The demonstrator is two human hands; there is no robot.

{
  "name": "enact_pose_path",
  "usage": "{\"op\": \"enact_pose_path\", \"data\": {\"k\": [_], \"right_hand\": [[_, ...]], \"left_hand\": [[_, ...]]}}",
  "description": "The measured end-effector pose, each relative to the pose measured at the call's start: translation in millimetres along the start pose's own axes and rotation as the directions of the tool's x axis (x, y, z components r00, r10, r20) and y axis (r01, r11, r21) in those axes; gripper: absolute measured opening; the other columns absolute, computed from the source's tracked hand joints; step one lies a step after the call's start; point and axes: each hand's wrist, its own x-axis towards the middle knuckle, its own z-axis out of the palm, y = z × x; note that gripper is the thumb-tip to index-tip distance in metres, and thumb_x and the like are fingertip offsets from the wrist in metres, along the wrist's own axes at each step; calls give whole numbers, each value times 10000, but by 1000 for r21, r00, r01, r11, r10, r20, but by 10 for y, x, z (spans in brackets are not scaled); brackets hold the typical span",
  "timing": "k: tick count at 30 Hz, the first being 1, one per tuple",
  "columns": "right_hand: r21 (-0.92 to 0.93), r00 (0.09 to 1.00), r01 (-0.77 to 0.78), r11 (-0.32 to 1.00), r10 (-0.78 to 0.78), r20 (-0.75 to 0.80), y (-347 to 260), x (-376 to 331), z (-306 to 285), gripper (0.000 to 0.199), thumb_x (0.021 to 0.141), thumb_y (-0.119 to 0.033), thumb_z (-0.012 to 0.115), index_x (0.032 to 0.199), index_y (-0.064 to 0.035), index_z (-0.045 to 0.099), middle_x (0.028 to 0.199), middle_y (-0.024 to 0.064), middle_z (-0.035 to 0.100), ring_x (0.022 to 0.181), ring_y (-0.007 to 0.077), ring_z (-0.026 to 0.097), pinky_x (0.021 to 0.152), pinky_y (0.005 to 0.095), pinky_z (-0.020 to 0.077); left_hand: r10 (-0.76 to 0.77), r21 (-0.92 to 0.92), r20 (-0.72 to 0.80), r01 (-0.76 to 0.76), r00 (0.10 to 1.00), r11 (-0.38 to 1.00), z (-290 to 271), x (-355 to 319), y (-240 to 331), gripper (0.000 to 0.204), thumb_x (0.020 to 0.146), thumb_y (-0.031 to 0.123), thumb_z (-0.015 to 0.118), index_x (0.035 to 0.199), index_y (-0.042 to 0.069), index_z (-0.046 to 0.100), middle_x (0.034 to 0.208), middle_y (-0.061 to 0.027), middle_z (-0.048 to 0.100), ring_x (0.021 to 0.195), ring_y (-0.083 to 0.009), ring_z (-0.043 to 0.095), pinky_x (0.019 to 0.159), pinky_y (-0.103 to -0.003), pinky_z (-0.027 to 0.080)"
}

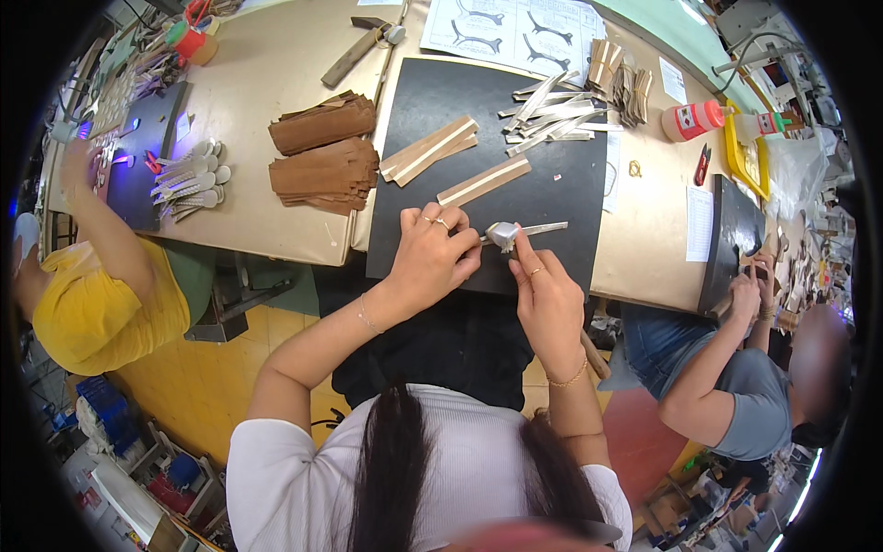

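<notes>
On the black board (432, 101) in front of me, my left hand (428, 253) pinches one end of a thin, pale strip (549, 226). My right hand (550, 299) grips a hammer, its forefinger reaching along to the metal head (502, 234). The hammer head rests on or just over the strip; contact is unclear. Its wooden handle (596, 357) emerges below my right wrist. Just beyond my hands lies a brown strip with a pale centre band (486, 178). Farther left, similar banded strips (430, 150) lie crossed. A loose heap of whitish strips (556, 118) occupies the board's far right.
Brown strip stacks (324, 173) lie left of the board, below another hammer (354, 60). A drawing sheet (510, 32) lies beyond. To the right are strip bundles (630, 92), a red bottle (692, 120) and red-handled snips (703, 166). People work on both sides.
</notes>
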Motion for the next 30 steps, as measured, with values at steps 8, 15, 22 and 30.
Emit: {"op": "enact_pose_path", "data": {"k": [8,15,22,30], "right_hand": [[10,999,-26,1000,25,39,-39,1,49,511,941,-82,704,1438,-159,613,842,75,628,655,259,635,600,382,521],[83,993,9,997,1,-114,-68,5,19,507,946,-103,702,1439,-183,615,843,69,634,655,263,642,590,381,520],[109,996,-17,994,26,-85,-48,-26,-11,506,956,-95,690,1449,-170,605,826,78,623,651,270,636,599,385,524],[9,995,-97,995,97,10,-8,-141,126,455,974,-104,675,1424,-136,615,845,113,627,668,299,636,613,398,510]], "left_hand": [[-43,-1,-73,43,996,999,71,-29,47,159,731,134,815,806,113,676,953,-5,599,940,-224,554,836,-396,355],[0,17,-51,1,999,1000,58,-37,27,161,736,130,811,810,115,669,953,-9,594,941,-223,554,839,-401,359],[-11,17,-68,12,998,1000,78,-44,30,160,739,129,809,814,117,668,954,-10,597,952,-224,554,844,-399,362],[-109,-45,-46,107,993,993,60,-39,45,156,759,158,820,853,126,699,975,-1,592,987,-217,541,871,-393,341]]}}
